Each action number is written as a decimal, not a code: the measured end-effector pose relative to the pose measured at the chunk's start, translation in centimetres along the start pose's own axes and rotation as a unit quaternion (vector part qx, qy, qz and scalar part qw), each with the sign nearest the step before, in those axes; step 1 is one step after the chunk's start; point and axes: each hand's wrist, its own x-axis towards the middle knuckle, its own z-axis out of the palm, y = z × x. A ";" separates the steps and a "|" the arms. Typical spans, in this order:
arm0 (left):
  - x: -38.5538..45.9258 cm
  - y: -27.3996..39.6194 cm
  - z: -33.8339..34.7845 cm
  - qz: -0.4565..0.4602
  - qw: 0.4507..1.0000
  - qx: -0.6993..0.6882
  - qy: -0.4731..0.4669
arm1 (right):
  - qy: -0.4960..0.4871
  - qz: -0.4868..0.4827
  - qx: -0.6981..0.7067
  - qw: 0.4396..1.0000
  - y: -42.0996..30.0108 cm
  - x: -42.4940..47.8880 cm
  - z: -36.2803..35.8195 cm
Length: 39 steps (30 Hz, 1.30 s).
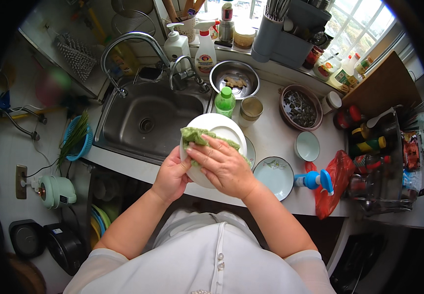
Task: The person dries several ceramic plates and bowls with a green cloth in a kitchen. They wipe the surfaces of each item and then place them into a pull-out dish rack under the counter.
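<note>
Before my body I hold a white round plate, its raised foot ring facing up at me. My left hand grips the plate's left rim, thumb on the near face. A crumpled green cloth lies across the plate. My right hand presses this cloth flat against the plate with its fingers stretched out together. Part of the cloth is hidden beneath those fingers. Just right of my right wrist, a shallow dish with a floral pattern rests on the counter, and another dish shows partly behind the held plate.
Left is a steel sink with a faucet. Behind the plate stand a green-capped bottle, a glass jar and a steel bowl. Rightward are a small bowl, a blue spray bottle and a red plastic bag.
</note>
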 end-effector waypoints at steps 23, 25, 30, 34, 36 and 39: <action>2.9 -3.4 2.7 0.279 0.691 0.635 -0.204 | 0.147 0.417 0.825 0.351 -1.2 -8.0 1.5; 3.1 -3.5 2.9 0.284 0.625 0.687 -0.240 | 0.162 0.371 0.841 0.360 -1.9 -9.1 -0.1; 4.2 -6.0 3.1 0.333 0.475 0.733 -0.356 | 0.168 0.569 0.671 0.444 -2.5 -12.6 -1.0; 4.8 -7.9 4.2 0.303 0.445 0.732 -0.419 | 0.242 0.625 0.661 0.337 -2.5 -16.3 -0.4; 5.0 -7.9 5.6 0.289 0.486 0.701 -0.435 | 0.253 0.593 0.701 0.304 -1.8 -19.8 0.3; 6.0 -8.5 3.6 0.245 0.635 0.692 -0.241 | 0.269 0.606 0.690 0.291 -0.9 -22.8 0.8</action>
